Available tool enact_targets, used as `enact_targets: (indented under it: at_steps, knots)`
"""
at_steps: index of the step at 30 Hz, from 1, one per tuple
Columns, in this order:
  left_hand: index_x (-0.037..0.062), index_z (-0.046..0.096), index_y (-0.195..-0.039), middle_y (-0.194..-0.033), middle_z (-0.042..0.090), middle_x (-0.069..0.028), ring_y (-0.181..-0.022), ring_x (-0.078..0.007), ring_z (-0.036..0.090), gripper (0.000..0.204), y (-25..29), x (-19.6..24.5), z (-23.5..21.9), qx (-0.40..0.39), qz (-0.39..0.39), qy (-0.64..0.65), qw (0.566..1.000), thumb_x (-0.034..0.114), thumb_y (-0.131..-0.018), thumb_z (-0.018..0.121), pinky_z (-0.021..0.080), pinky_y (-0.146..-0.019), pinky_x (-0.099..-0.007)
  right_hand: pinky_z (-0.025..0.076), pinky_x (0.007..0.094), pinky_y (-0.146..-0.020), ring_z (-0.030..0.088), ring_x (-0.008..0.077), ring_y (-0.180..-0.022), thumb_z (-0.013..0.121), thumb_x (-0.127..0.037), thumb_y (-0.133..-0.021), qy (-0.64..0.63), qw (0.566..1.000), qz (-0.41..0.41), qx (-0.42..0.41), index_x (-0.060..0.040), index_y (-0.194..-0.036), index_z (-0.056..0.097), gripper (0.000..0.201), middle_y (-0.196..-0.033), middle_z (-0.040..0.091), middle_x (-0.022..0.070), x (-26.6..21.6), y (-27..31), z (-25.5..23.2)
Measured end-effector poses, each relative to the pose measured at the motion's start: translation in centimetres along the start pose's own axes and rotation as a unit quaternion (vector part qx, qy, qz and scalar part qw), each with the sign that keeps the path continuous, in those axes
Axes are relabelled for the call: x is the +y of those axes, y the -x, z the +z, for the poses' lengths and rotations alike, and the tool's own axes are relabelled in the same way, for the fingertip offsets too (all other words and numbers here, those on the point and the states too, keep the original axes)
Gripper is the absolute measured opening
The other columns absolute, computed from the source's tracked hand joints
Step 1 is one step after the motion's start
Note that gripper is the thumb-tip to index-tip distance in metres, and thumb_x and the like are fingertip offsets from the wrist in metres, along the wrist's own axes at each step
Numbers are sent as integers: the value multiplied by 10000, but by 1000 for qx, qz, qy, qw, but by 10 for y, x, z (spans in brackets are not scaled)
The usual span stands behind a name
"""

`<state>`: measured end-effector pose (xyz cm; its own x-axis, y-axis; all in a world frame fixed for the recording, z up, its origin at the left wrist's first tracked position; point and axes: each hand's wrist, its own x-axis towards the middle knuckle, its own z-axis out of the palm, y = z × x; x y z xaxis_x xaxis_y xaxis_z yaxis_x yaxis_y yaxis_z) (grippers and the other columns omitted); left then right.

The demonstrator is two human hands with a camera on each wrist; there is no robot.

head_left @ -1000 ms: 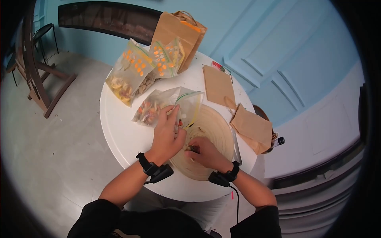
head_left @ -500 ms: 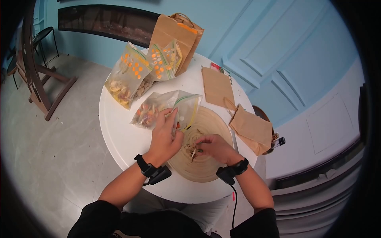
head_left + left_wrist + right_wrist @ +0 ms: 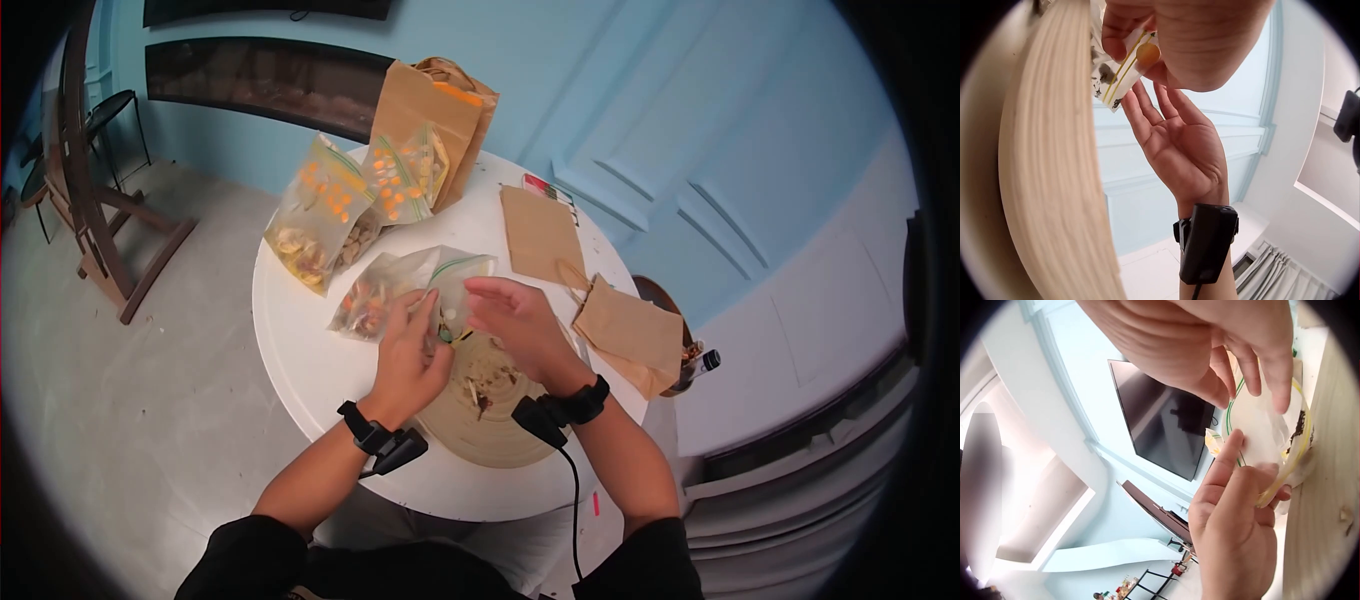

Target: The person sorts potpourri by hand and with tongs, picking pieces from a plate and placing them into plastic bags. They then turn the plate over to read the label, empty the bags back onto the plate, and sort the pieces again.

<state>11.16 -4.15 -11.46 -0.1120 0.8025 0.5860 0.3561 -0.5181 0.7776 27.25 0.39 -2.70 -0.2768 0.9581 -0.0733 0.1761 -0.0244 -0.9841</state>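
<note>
Watched over the head and wrist feeds. The zip bag (image 3: 405, 272) lay on the white tabletop (image 3: 440, 490), between its left edge and the round wooden board (image 3: 500, 435), mouth turned toward the board. Reddish and pale pieces inside; I could not identify them.

Left hand (image 3: 407, 360): fingers and thumb pinched the bag's mouth near the yellow strip, holding it parted. Right hand (image 3: 525, 325): fingers extended and close together at the mouth, palm bare in the left wrist view. I could not tell whether the fingertips touched the plastic. Brown scraps (image 3: 482, 395) lay loose on the board, toward the tabletop's near edge.

Risks, my judgement: the left pinch caught only thin film, so a slip would let the mouth collapse and deflect anything dropped in. A sideways brush by the right hand could fold the opening or tip contents out. A low sweep of the wrist might scatter scraps over the board's rim; crumbs caught in the strips would spoil the seal.
</note>
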Motion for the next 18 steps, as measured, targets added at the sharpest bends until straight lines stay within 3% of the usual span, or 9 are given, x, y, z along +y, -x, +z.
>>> enact_targets:
  at_steps: [2,5,8,11,13,14,16,18]
  knots:
    - [-46,511,-1401,-1330,499,-208,-887,-278,608,622,2,-3,1,18,6,-1,1000,5,-787,600,533,-797,-369,577,297,-879,653,129,-1067,620,-121,-1001,31,998,-31,35,23,-1218,648,262,-1181,684,73,3,3,-10]
    - [-32,510,-1417,-1322,503,-176,-890,-238,579,644,2,-3,2,32,-4,14,999,-5,-778,583,491,-844,-348,574,303,-809,668,175,-1075,646,-168,-983,189,978,2,83,-2,-1162,687,248,-1175,695,121,3,12,-30]
    - [-36,511,-1415,-1317,502,-170,-886,-230,574,643,2,1,1,27,-25,33,999,-8,-777,580,490,-848,-344,564,352,-738,708,302,-928,692,-227,-929,420,906,2,54,1,-1156,693,322,-1064,711,211,45,3,-61]
    - [-43,514,-1407,-1311,502,-181,-882,-239,581,633,0,8,0,26,-38,42,998,-9,-780,587,502,-825,-346,557,378,-729,693,353,-808,688,-249,-912,537,817,-209,-32,-1,-1071,711,296,-923,716,213,91,-3,-84]
    - [-57,518,-1395,-1308,503,-207,-871,-263,600,616,1,4,0,35,-19,22,999,-6,-787,604,526,-773,-354,549,387,-744,684,341,-798,671,-248,-922,495,852,-170,-23,-1,-1026,708,271,-878,706,197,94,-2,-76]
    - [-49,516,-1402,-1310,502,-193,-879,-252,591,624,1,3,1,35,-25,26,999,-5,-785,595,513,-805,-350,545,391,-752,680,335,-792,663,-248,-927,473,868,-151,-20,-1,-1004,707,262,-855,701,189,90,0,-68]
    - [-32,512,-1417,-1314,501,-167,-896,-228,574,641,2,1,1,34,-37,35,998,-2,-781,576,485,-869,-343,533,402,-779,674,332,-850,663,-260,-925,411,902,-70,-112,-5,-1006,698,271,-892,693,196,80,2,-54]
    - [-49,526,-1393,-1310,508,-195,-877,-250,591,611,2,0,1,39,-17,10,999,3,-789,591,513,-805,-353,521,418,-803,666,337,-898,664,-259,-918,391,903,-4,-179,-3,-1001,690,270,-933,685,203,63,6,-39]
